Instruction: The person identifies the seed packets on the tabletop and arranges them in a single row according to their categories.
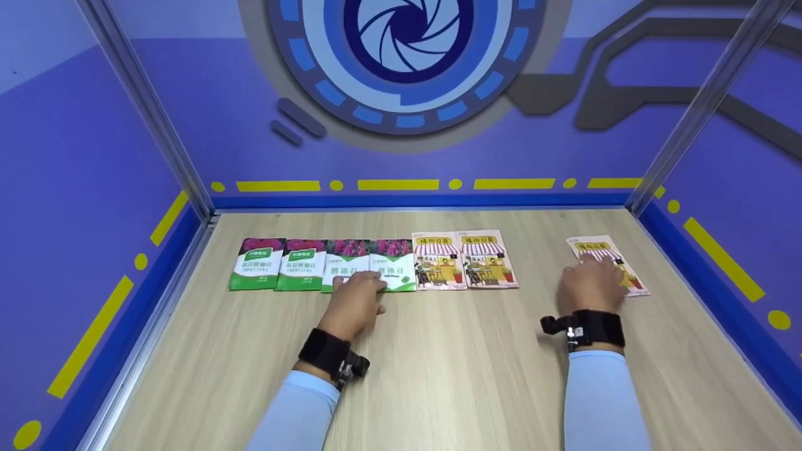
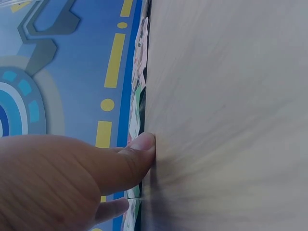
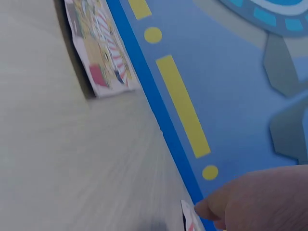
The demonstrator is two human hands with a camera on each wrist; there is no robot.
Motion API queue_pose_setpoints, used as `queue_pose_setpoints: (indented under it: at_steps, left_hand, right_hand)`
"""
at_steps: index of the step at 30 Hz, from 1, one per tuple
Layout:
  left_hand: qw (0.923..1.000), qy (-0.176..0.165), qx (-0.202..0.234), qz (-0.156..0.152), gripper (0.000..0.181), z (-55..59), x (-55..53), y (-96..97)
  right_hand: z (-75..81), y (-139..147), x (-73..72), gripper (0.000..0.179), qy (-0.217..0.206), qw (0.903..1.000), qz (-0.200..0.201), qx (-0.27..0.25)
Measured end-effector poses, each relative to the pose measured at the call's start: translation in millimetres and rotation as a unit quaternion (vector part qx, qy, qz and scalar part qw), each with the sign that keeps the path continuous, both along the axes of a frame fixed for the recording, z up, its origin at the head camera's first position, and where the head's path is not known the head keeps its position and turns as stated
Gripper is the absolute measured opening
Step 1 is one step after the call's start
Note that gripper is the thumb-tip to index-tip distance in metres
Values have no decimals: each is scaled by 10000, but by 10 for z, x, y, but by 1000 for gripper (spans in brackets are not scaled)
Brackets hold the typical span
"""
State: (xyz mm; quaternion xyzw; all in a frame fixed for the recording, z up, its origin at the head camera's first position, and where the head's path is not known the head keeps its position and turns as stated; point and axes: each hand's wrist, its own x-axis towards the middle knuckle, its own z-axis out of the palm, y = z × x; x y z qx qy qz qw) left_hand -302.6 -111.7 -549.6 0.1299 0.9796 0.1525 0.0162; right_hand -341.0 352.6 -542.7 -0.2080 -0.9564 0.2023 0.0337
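Note:
My left hand (image 1: 356, 302) rests over the lower edges of two green-and-white seed packets, the left one (image 1: 346, 248) and the right one (image 1: 391, 249), both with pink flower pictures. In the left wrist view, its thumb (image 2: 137, 151) touches down by the packets' near edge. On the right, my blurred right hand (image 1: 592, 285) lies over a pink packet (image 1: 633, 285) with a striped shop awning, turned slightly askew. The right wrist view has only a corner of that packet (image 3: 187, 216) beside the fingers; most of their contact is hidden.
Two green packets with magenta flowers (image 1: 255, 264) (image 1: 301, 264) stand left in the row. Two pink awning packets (image 1: 437, 257) (image 1: 489, 257) lie right of my left hand. Purple panels (image 1: 207, 113) enclose the wooden table (image 1: 463, 363) at the back and sides.

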Motion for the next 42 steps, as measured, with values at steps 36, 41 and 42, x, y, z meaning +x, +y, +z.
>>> queue_pose_setpoints:
  at_steps: [36, 41, 42]
  left_hand:
    - [9999, 27, 163, -28, 51, 28, 1, 25]
    - [9999, -42, 121, 8, 51, 4, 4, 11]
    - [9999, -53, 128, 16, 51, 0, 4, 12]
  right_hand:
    - [-80, -6, -63, 43, -234, 9877, 1534, -193]
    - [-112, -64, -63, 42, -212, 9835, 1797, 3]
    - [-120, -72, -63, 43, -218, 9833, 1807, 3]
